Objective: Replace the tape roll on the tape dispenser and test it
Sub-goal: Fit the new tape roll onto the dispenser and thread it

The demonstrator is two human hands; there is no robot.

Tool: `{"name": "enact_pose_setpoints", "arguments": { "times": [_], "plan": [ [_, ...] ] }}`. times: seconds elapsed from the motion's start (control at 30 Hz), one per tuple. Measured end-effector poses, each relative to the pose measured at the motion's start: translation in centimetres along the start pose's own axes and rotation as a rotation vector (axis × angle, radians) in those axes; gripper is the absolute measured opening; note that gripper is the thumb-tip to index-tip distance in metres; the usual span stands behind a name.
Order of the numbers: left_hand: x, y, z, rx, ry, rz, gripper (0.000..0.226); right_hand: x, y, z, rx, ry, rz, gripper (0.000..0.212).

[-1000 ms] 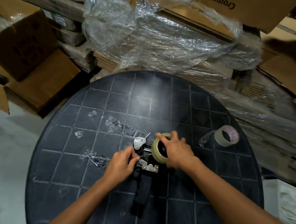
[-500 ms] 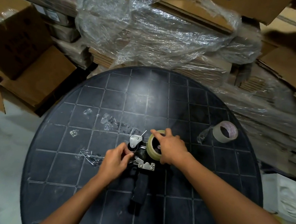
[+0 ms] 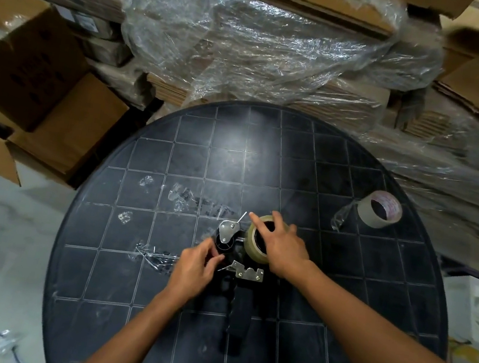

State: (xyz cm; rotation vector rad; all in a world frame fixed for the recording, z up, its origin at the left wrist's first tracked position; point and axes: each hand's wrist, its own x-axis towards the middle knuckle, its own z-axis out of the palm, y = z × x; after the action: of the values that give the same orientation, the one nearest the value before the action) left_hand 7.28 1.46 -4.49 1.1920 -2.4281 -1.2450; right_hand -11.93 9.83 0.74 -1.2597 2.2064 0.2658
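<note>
A black tape dispenser lies on the round black table, handle toward me, metal plates at its head. A clear tape roll sits on the dispenser's wheel. My right hand lies over the roll, fingers spread, index finger pointing along its top rim. My left hand pinches at the dispenser's head beside the black roller, fingertips closed; whether a tape end is between them I cannot tell. A nearly used-up tape roll with a cardboard core lies at the table's right edge.
Crumpled tape scraps and stuck bits lie left of and behind the dispenser. Plastic-wrapped cardboard stacks crowd the far side. An open brown box stands on the floor at left; white packaging at right.
My left hand's fingertips have closed in at the dispenser head. My right hand stays on the roll with little movement. The camera has shifted slightly.
</note>
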Motion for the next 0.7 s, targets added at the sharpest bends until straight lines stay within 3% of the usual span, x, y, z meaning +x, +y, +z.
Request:
{"name": "enact_pose_setpoints", "arguments": {
  "times": [0.13,0.23,0.4,0.7],
  "plan": [
    [-0.8,-0.1,0.0,-0.013,0.036,0.033,0.02,0.6,-0.8,-0.7,0.254,-0.209,0.063,0.12],
    [-1.2,-0.8,-0.2,-0.012,0.046,0.022,0.019,0.3,-2.3,0.4,0.363,-0.137,0.094,0.108],
    [-1.4,-1.5,-0.6,-0.005,0.078,0.083,0.018,0.1,-2.6,2.2,0.299,0.049,0.057,0.086],
    [-2.9,-1.5,0.0,-0.02,0.129,0.1,0.021,0.1,-2.3,-0.5,0.081,-0.116,-0.072,0.106]
  ]
}}
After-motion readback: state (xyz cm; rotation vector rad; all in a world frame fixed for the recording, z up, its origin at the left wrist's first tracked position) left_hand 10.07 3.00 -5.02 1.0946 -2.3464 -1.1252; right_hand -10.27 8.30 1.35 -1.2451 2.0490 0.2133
